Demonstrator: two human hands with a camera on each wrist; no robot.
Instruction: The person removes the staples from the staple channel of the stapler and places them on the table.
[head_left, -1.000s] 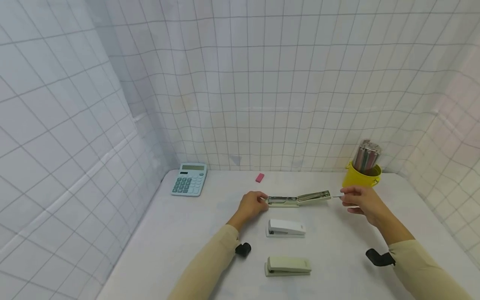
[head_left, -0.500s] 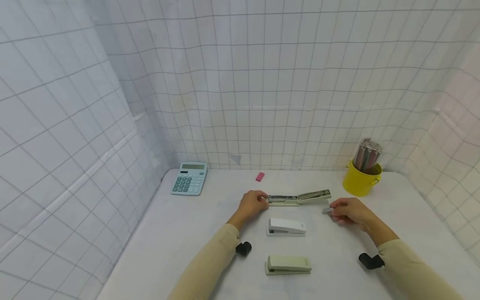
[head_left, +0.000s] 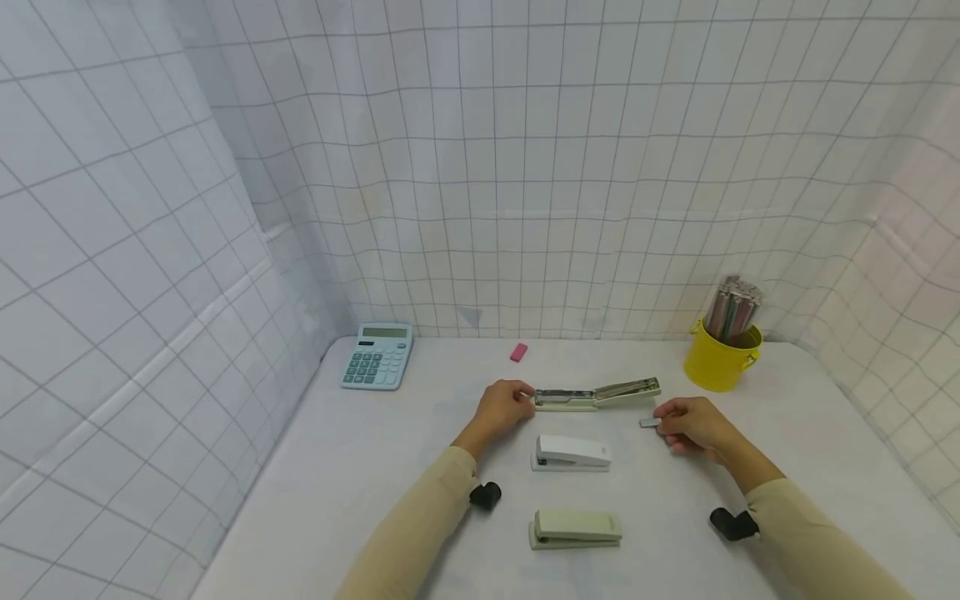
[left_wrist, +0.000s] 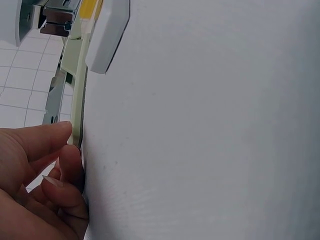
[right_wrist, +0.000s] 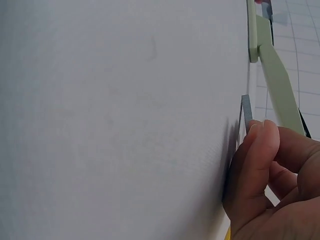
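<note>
A pale green stapler [head_left: 566,407] lies spread out flat at the back middle, its top arm swung over to the right and its metal magazine exposed. At its left end, my left hand [head_left: 504,408] pinches the stapler base [left_wrist: 76,112] between thumb and fingertips. My right hand [head_left: 693,423] pinches a short grey strip of staples [right_wrist: 247,112] just over the table, in front of the raised arm's right end. In the head view, a white stapler [head_left: 572,454] rests nearer to me, and a second pale green stapler [head_left: 576,528] is nearer still; both are folded closed.
A light blue calculator [head_left: 378,357] lies at the back left. Between it and the far right, a pink eraser [head_left: 518,352] sits by the wall. A yellow bucket [head_left: 712,365] with a bundle of sticks [head_left: 735,310] stands at the back right, behind my right hand.
My right hand has moved left and toward me from near the bucket, carrying the staple strip down beside the opened stapler. The left hand has kept its place on the stapler's end.
</note>
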